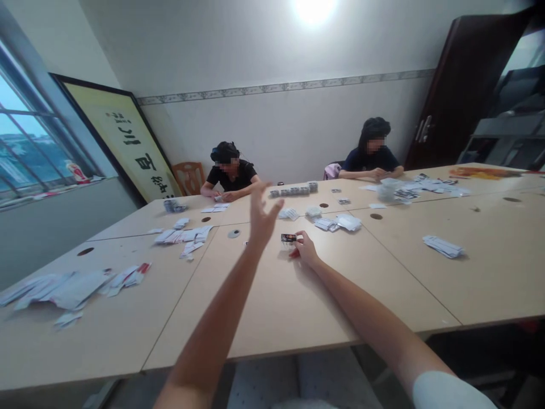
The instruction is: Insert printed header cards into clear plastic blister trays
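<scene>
My left hand [263,221] is raised above the table with its fingers spread and nothing in it. To its right, my right hand [305,249] grips the edge of a small dark packet [288,238] with orange marks, low over the light wooden table [255,307]. Just beyond my hands lie small white packets [289,214] and piles of white slips [348,222].
Across the table sit two people [230,176] [371,153], hands on small items. A row of stacked packets [293,191] stands near the far edge. Paper piles [72,289] lie at left, a paper bundle [443,246] at right. Round holes [376,216] dot the tabletop.
</scene>
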A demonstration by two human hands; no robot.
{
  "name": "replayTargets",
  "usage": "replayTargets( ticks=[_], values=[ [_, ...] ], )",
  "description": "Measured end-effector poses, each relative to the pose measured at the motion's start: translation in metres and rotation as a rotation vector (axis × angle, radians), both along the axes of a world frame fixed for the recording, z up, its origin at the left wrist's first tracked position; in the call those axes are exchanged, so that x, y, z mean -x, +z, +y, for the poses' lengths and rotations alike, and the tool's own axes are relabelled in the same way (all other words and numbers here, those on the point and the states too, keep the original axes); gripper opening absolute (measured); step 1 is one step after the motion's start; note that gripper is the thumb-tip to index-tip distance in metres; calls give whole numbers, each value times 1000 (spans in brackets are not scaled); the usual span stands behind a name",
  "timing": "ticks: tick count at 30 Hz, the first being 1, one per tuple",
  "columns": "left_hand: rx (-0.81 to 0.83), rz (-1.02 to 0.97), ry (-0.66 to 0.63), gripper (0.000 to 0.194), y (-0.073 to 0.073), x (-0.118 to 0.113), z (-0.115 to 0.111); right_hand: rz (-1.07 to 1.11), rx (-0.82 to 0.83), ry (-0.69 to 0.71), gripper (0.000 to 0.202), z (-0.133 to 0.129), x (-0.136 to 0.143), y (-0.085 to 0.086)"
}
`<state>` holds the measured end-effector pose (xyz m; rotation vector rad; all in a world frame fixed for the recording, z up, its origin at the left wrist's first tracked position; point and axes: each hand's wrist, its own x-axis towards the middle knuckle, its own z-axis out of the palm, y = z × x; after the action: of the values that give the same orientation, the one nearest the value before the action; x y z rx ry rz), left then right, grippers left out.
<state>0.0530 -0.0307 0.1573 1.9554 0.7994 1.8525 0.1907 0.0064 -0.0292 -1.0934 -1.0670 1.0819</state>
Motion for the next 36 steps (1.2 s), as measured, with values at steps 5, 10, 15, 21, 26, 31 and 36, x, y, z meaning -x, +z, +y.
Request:
replayTargets(
  ticks=[5,10,15,21,26,31,36],
  values=[
    [420,80,153,59,-120,-21,54,19,-1,34,36,-1,0,2],
    [524,103,127,49,-170,-5,60,5,4,42,35,2,3,2],
    [567,103,46,47,-183,2,66,-14,13,35,32,2,4,0],
    [621,7,18,43,-189,5,74,-37,5,42,34,1,4,1],
    [653,-32,-27,38,-191,12,83,-17,-10,59,37,3,3,-1],
    [692,-31,-91,24,-194,16,88,0,-2,64,37,3,2,-2],
    [705,-30,-118,26,-193,17,90,1,9,58,35,3,2,1]
  ],
)
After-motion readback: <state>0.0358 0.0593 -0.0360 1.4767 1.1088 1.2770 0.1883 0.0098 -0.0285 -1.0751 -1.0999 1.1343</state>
